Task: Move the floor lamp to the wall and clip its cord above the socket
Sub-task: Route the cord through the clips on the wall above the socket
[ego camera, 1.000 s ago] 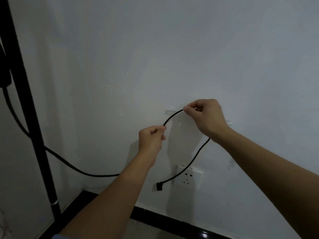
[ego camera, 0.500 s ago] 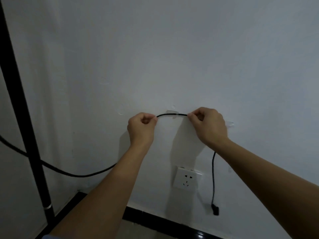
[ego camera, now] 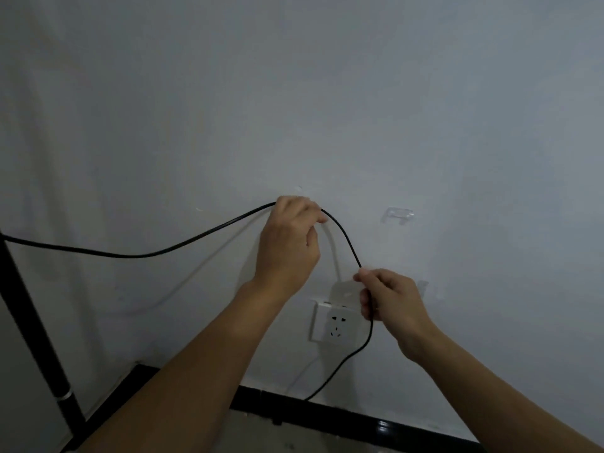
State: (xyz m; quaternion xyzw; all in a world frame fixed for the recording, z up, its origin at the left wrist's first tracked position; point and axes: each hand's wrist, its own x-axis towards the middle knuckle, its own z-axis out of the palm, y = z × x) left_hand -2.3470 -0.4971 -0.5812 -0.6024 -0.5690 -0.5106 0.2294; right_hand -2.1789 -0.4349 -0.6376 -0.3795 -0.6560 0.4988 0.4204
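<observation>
The lamp's black cord [ego camera: 137,255] runs from the black lamp pole [ego camera: 29,322] at the left edge across the white wall. My left hand [ego camera: 289,243] pinches the cord against the wall, above and left of the white socket [ego camera: 333,325]; whatever lies under its fingers is hidden. From there the cord arcs down to my right hand [ego camera: 389,297], which grips it just above the socket's right corner. Below that hand the cord hangs to the black skirting. A clear clip [ego camera: 398,215] is stuck to the wall to the right, with no cord in it.
A black skirting board [ego camera: 327,416] runs along the foot of the wall and turns the corner at the left. Another small clear clip [ego camera: 422,287] sits on the wall right of my right hand. The floor shows pale at the bottom.
My right hand has dropped from the clip height to just above the socket, sliding along the cord. My left hand has shifted right to where the cord met the wall. The plug has gone out of sight.
</observation>
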